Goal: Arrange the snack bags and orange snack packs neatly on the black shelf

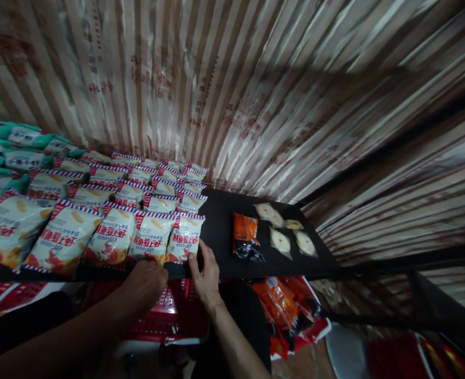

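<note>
Rows of white snack bags with red lettering stand on a black shelf [220, 226]. My right hand [206, 273] is at the right end of the front row, its thumb and fingers apart and touching the lower right edge of the end bag [184, 238]. Close to its left, my left hand [148, 284] rests with curled fingers at the bottom of the neighbouring bag [151, 237]. The tips of the left fingers are hidden, so what they pinch, if anything, does not show.
Green bags [23, 158] fill the shelf's left end. An orange bag [245, 234] and several pale round packets [280, 241] lie farther right. Below are a red basket [177, 316] and a container of orange bags [282, 305]. Striped sheeting [216, 95] hangs behind.
</note>
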### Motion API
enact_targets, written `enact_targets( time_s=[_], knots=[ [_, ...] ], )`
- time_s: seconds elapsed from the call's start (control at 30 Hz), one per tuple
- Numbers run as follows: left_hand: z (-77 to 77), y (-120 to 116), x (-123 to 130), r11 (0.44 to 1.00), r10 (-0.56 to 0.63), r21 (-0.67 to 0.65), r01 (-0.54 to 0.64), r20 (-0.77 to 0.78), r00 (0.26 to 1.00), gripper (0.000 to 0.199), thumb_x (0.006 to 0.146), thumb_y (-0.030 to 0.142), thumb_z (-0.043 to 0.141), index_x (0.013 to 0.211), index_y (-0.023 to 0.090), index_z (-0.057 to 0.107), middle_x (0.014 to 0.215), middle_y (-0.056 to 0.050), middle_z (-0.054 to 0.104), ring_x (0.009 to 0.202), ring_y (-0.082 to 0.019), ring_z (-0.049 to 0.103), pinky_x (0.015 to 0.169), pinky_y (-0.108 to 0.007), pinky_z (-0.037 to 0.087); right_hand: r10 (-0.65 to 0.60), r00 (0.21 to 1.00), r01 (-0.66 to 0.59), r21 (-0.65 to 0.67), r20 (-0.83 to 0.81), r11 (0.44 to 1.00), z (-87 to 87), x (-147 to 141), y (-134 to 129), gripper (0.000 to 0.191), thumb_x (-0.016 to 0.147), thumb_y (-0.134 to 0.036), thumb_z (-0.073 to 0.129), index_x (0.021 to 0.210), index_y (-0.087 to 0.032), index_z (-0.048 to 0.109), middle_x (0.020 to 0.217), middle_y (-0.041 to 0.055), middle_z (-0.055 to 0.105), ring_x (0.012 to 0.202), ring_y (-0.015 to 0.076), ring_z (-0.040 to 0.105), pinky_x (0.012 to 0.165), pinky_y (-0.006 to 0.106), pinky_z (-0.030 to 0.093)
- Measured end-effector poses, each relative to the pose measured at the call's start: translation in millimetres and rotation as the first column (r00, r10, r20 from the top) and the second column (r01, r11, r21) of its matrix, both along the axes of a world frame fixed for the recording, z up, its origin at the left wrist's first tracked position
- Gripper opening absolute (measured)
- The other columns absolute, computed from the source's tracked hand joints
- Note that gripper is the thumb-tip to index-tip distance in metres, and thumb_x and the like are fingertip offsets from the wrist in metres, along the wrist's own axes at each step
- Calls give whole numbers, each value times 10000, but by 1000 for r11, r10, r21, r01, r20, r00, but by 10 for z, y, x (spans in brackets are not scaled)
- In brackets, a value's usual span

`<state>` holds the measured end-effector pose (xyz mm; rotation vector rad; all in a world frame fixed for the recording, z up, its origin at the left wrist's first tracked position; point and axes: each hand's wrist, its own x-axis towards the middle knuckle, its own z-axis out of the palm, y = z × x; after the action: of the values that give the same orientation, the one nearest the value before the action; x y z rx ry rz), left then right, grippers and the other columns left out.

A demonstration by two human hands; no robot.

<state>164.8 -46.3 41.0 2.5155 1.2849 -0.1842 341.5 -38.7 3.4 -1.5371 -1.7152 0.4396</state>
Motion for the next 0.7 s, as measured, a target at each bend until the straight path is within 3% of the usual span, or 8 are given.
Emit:
enact_targets(
  time_s=[0.2, 0.4, 0.53, 0.7],
  knots=[
    [86, -31, 41, 991, -121, -68, 117, -51, 991, 236, 728, 38, 448, 843, 62, 652, 845, -211, 673, 820, -322, 642, 699, -430, 466, 6, 1000, -6, 31, -23, 1000, 36, 1, -40, 442, 877, -363, 463, 1271, -165, 492, 1174, 110, 600, 1084, 216, 545, 930, 373, 453],
    [91, -77, 78, 967, -244, -73, 243, -12, 970, 230, 740, 51, 436, 819, 79, 650, 788, -175, 686, 744, -298, 659, 670, -413, 487, -21, 988, 24, 17, -156, 1000, 50, 29, -60, 428, 873, -350, 474, 1274, -200, 496, 1201, 92, 587, 1094, 208, 549, 936, 361, 455],
    [-78, -176, 84, 960, -281, 10, 281, 50, 958, 216, 762, 85, 415, 801, 98, 627, 745, -153, 676, 685, -276, 648, 608, -367, 470, -50, 952, 49, -11, -302, 999, 45, 31, -56, 424, 868, -350, 483, 1265, -203, 501, 1199, 87, 597, 1084, 204, 562, 917, 352, 469],
    [-430, -307, 236, 949, -311, 118, 292, 214, 926, 207, 800, 104, 393, 706, 132, 574, 627, -88, 628, 527, -201, 573, 530, -306, 404, -111, 863, 86, -73, -493, 994, 61, 56, -76, 411, 865, -372, 492, 1232, -189, 522, 1209, 99, 607, 1118, 215, 561, 951, 375, 452]
  ],
)
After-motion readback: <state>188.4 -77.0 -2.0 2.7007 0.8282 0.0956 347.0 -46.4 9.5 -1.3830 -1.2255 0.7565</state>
